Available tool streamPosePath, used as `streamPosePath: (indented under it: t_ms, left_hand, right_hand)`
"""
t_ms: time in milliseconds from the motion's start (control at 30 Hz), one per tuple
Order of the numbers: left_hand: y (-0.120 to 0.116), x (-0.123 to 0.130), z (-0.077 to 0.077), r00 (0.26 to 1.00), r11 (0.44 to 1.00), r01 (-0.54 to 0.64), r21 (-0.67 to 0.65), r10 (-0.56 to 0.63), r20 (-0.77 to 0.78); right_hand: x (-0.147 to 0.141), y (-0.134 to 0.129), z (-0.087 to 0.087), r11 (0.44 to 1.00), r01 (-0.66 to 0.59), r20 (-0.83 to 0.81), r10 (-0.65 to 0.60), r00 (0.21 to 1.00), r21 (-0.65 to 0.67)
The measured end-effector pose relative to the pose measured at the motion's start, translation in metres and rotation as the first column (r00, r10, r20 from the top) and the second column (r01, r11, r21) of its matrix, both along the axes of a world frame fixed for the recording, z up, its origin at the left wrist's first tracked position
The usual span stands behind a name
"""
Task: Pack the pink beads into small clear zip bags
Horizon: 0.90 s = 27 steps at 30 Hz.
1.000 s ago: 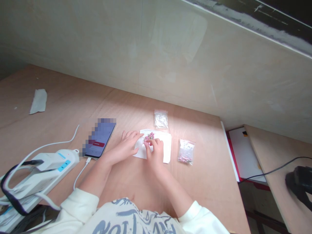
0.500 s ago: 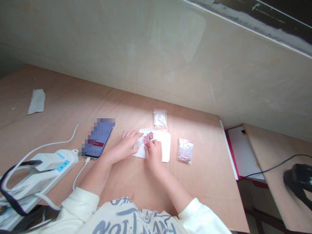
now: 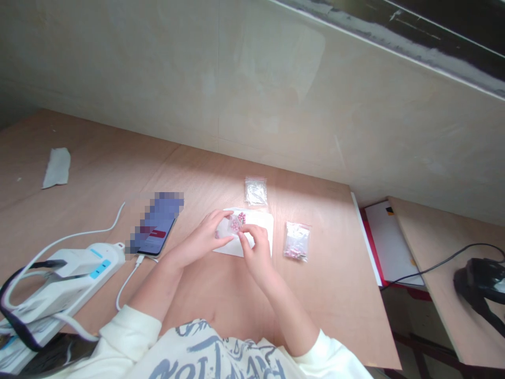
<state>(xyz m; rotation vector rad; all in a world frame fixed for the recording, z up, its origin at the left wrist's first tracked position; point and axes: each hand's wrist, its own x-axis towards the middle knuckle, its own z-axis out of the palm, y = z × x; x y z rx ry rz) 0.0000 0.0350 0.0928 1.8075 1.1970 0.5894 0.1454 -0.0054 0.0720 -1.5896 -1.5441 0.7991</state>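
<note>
A white sheet of paper (image 3: 266, 226) lies on the table with several small pink beads (image 3: 242, 216) heaped on it. My left hand (image 3: 209, 231), thumb and fingers curved, holds a small clear plastic bag (image 3: 224, 227) over the paper. More pink shows through or behind the bag's right side. At that side is my right hand (image 3: 258, 247), its thumb and forefinger brought together close to the bag's edge. Whatever is in that pinch is too small to make out.
One clear zip bag (image 3: 255, 191) lies behind the paper, another with pink beads (image 3: 297, 242) to its right. Left of my hands are a phone (image 3: 158, 223), a white charging cable (image 3: 129, 279) and a power strip (image 3: 84, 279). A paper scrap (image 3: 57, 167) lies far left.
My left hand has brought the clear bag rightward over the beads, partly covering them. My right hand has shifted slightly right, its thumb and forefinger now at the bag's edge.
</note>
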Motion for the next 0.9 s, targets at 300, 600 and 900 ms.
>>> streamPosePath:
  t_ms: [300,600,900]
  left_hand:
    - [0.004,0.005,0.006,0.964,0.961,-0.044,-0.274,0.113,0.242]
    - [0.000,0.010,0.015,0.978,0.964,-0.044,-0.262,0.096,0.188]
    - [0.002,0.012,0.008,0.963,0.970,-0.088,-0.225,0.140,0.230]
  right_hand:
    - [0.026,0.000,0.003,0.987,0.095,-0.359,-0.136,0.923,-0.131]
    - [0.033,0.003,0.002,0.986,0.112,-0.313,-0.146,0.939,-0.124]
    - [0.026,0.004,0.010,0.984,-0.008,-0.416,-0.068,0.907,-0.177]
